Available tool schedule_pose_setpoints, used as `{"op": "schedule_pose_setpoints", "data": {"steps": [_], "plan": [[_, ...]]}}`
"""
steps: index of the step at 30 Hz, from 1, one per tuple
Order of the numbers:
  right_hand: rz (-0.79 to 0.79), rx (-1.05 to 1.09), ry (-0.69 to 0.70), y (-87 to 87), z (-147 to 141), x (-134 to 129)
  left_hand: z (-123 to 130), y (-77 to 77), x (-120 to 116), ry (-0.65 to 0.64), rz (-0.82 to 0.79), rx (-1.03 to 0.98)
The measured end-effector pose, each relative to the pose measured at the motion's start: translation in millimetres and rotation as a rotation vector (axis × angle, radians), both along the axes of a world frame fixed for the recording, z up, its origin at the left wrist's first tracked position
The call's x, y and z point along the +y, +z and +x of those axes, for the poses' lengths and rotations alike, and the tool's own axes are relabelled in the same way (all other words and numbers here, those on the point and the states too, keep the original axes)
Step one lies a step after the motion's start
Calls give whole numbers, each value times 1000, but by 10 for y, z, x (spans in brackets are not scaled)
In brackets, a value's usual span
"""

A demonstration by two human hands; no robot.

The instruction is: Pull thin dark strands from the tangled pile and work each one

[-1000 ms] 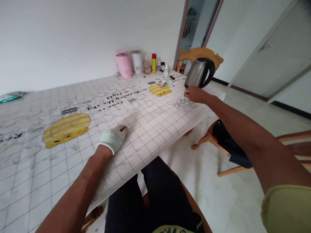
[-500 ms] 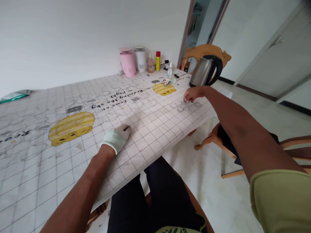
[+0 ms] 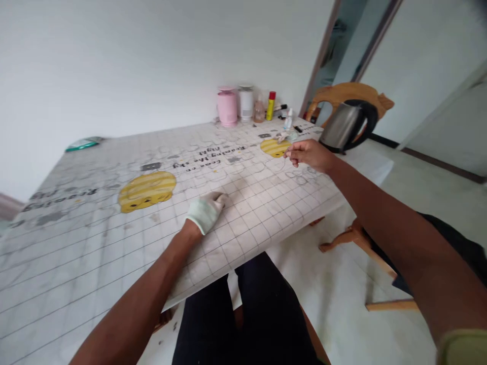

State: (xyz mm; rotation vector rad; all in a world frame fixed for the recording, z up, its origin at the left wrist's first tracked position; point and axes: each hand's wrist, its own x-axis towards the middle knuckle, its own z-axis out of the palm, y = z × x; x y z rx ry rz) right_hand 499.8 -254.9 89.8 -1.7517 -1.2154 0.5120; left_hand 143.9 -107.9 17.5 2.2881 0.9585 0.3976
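My left hand point(image 3: 209, 209), in a pale glove, rests closed on the tablecloth point(image 3: 243, 223) near the front edge. Its fingers are curled, so whatever they may hold is hidden. My bare right hand point(image 3: 306, 154) is raised over the right part of the table, thumb and fingertips pinched together. From that pinch hangs a thin dark strand, like a wire or thread point(image 3: 283, 165). Below the hand lies a loose tangle of similar thin strands point(image 3: 302, 177) on the cloth. Another pale glove point(image 3: 283, 136) seems to lie beyond the right hand.
A steel kettle point(image 3: 340, 126) stands at the table's right end, before a wooden chair point(image 3: 350, 91). Along the wall are a pink container point(image 3: 227, 107), a white one point(image 3: 245, 104), a yellow spray can point(image 3: 270, 107) and small bottles. A green packet point(image 3: 83, 144) lies far left.
My right hand has lifted from the tangle, with a strand now showing below its fingertips. The view has shifted left; my left hand stays closed on the cloth.
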Motion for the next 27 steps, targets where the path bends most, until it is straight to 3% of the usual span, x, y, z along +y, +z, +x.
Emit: {"op": "schedule_pose_setpoints", "data": {"steps": [4,7,11,15,21,27], "plan": [[231,-62,108,-176,-812,360,-78,9,8,-18,-339,-377],[352,-13,94,-296,-1301,593,-124,-6,89,-47,-492,-606],[421,59,77,-463,-1733,827,-162,36,186,112,-588,-756],[414,242,99,-608,-1946,972,-185,116,193,237,-586,-837],[333,646,201,-734,-2035,1028,-173,97,313,259,-748,-979],[405,699,233,-822,-2142,1059,-153,17,382,227,-874,-1080]]}}
